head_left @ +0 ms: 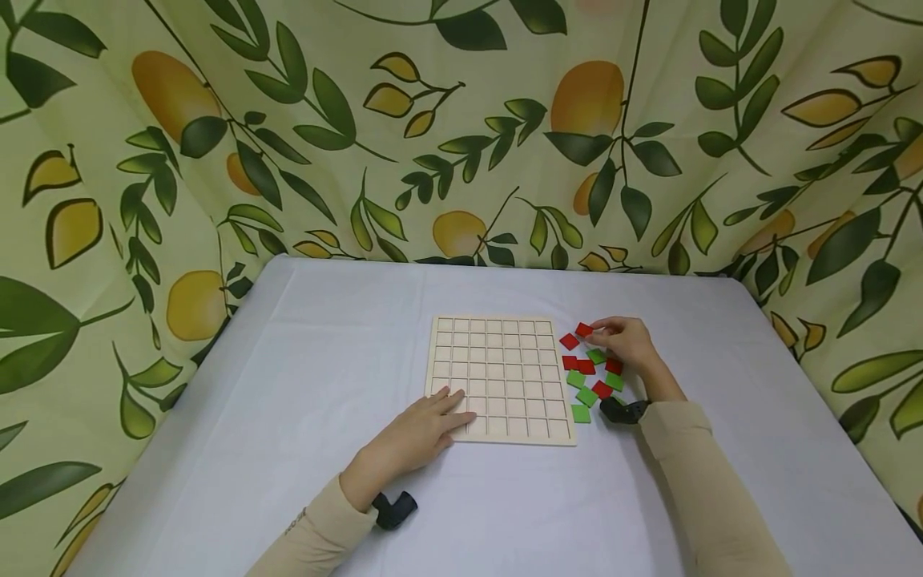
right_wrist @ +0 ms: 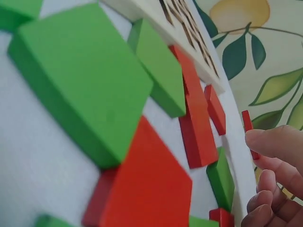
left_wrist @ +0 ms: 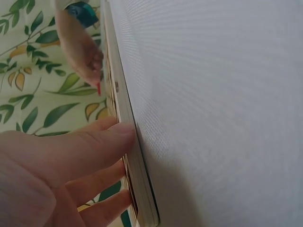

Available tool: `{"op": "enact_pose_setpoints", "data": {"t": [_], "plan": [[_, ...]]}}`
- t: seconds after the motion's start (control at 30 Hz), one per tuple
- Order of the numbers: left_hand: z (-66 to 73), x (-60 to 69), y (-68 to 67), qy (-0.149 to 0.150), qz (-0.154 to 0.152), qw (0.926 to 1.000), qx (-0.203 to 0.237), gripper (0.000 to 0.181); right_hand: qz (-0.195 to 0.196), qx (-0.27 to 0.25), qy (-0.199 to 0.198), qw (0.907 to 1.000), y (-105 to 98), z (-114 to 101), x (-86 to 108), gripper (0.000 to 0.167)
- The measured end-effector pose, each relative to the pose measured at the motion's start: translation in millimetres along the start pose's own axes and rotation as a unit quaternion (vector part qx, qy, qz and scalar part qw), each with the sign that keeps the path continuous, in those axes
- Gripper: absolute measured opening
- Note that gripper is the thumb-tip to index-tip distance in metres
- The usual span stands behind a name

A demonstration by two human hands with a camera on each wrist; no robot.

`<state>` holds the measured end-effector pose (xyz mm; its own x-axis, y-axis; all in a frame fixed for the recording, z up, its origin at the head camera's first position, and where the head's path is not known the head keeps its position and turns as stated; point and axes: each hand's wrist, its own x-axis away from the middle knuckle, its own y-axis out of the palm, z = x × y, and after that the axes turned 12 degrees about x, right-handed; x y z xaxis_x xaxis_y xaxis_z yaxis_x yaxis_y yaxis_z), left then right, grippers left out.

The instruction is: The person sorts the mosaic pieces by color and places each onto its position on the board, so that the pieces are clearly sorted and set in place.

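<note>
A light wooden grid board (head_left: 508,377) lies flat on the white-covered table. My left hand (head_left: 421,429) rests on its near left corner, with fingers spread over the squares. The left wrist view shows the thumb (left_wrist: 102,144) against the board's edge (left_wrist: 137,175). To the right of the board, my right hand (head_left: 626,340) pinches a red square tile (head_left: 583,329) between thumb and fingertips. That red tile (right_wrist: 247,122) appears raised off the table in the right wrist view. Beneath and beside this hand lie several red tiles (right_wrist: 147,184) and green tiles (right_wrist: 85,75).
White cloth covers the table (head_left: 324,336) around the board. Behind it and at both sides hangs a curtain (head_left: 461,160) printed with leaves and fruit. One green tile (head_left: 581,413) lies close to the board's near right corner.
</note>
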<state>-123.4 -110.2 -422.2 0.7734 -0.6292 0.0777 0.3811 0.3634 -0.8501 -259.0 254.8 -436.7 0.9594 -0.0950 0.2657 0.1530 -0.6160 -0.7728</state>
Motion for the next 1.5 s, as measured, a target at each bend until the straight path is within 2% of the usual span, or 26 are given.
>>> {"op": "enact_pose_setpoints", "data": {"t": [0.67,1.07,1.33,1.5], "plan": [[1.6,-0.4,-0.5,-0.017,0.003,0.9998,0.01,0.043,0.009,-0.007,-0.077,0.9969,10.3,-22.7,15.2,0.041],[0.5,-1.6,-0.6,-0.027,0.005,0.9994,0.021,0.043,-0.003,-0.033,-0.096,0.9948,26.4,-35.1,18.8,0.034],[3.1,-0.9,2.3,-0.034,0.007,0.9987,0.037,0.043,0.002,-0.038,-0.145,0.9886,34.6,-45.5,23.9,0.031],[4.5,0.6,2.4,-0.037,0.01,0.9984,0.041,0.043,-0.002,-0.046,-0.153,0.9871,37.5,-53.3,26.5,0.031]]}}
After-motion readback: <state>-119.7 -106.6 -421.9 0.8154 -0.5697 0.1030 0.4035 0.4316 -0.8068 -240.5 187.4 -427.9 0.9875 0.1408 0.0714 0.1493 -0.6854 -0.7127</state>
